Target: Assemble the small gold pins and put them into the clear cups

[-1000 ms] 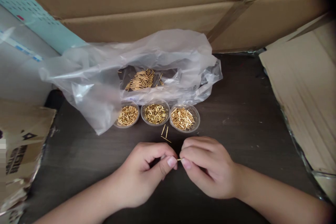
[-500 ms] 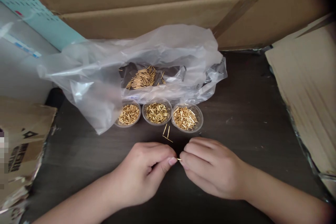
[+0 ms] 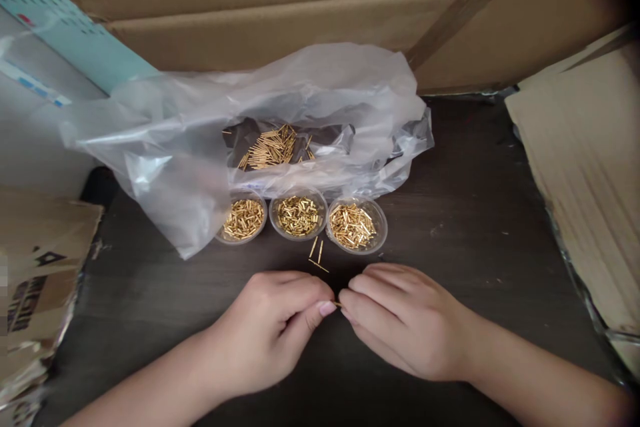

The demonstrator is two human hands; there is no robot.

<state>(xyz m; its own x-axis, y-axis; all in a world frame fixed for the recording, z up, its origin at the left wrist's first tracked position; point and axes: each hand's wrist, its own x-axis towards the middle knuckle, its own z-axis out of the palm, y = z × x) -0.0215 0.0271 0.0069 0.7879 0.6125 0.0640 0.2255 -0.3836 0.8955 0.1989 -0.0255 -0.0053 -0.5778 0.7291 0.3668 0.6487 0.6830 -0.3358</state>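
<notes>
Between my fingertips is a small gold pin (image 3: 337,304). My left hand (image 3: 287,327) pinches one end of it with thumb and forefinger, and my right hand (image 3: 407,320) is closed on the other end. Just beyond my hands lie several loose thin gold pins (image 3: 318,255). Behind them stand a left cup (image 3: 243,219), a middle cup (image 3: 299,215) and a right cup (image 3: 354,224), all clear round plastic and filled with small gold parts. Long gold pins (image 3: 273,148) lie in the opening of a clear plastic bag (image 3: 175,153).
A big cardboard box (image 3: 280,33) stands across the back of the dark table (image 3: 465,213). More cardboard (image 3: 585,167) is at the right, and a printed carton (image 3: 45,267) at the left. A teal perforated panel (image 3: 75,33) rises at the back left.
The view has shifted very slightly. Both hands keep almost the same pose around the small pin, their fingertips marginally closer together.
</notes>
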